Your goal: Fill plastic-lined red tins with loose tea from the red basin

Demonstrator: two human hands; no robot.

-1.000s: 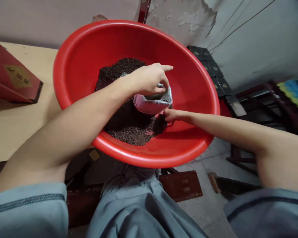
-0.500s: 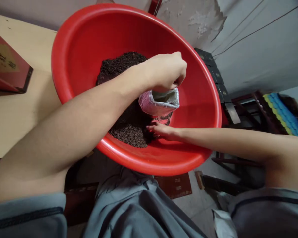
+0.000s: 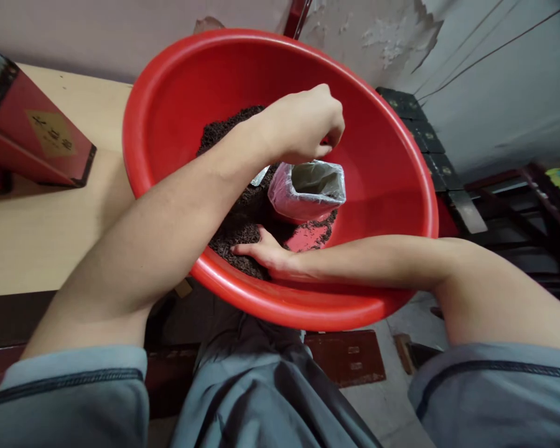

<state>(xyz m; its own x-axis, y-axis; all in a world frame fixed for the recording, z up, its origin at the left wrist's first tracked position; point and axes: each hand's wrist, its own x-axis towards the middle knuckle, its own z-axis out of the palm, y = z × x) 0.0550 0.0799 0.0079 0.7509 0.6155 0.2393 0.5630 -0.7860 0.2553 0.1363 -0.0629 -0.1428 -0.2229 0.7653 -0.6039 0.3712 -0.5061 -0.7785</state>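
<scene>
A large red plastic basin (image 3: 382, 186) tilts in front of me, with a heap of dark loose tea leaves (image 3: 238, 239) along its left side. Inside it stands a pink bag (image 3: 292, 196) with a silvery lining, its square mouth open and facing up. Just above that mouth hangs my left hand (image 3: 308, 121), fingers curled in; what they hold, if anything, is hidden. My right hand (image 3: 266, 252) lies against the near part of the heap, thumb and fingers apart, some fingertips sunk in the leaves. A silvery scrap (image 3: 260, 177) shows partly behind my left forearm.
Left of the basin, a red tin (image 3: 51, 134) with a gold label lies on a pale wooden table (image 3: 102, 242). Dark boxes (image 3: 420, 137) line the wall at the right. A dark red wooden stool (image 3: 345, 358) is below the basin.
My right hand has moved left from beside the bag into the tea leaves. My left hand has lifted slightly off the bag's mouth. The view has shifted, showing more of the tin.
</scene>
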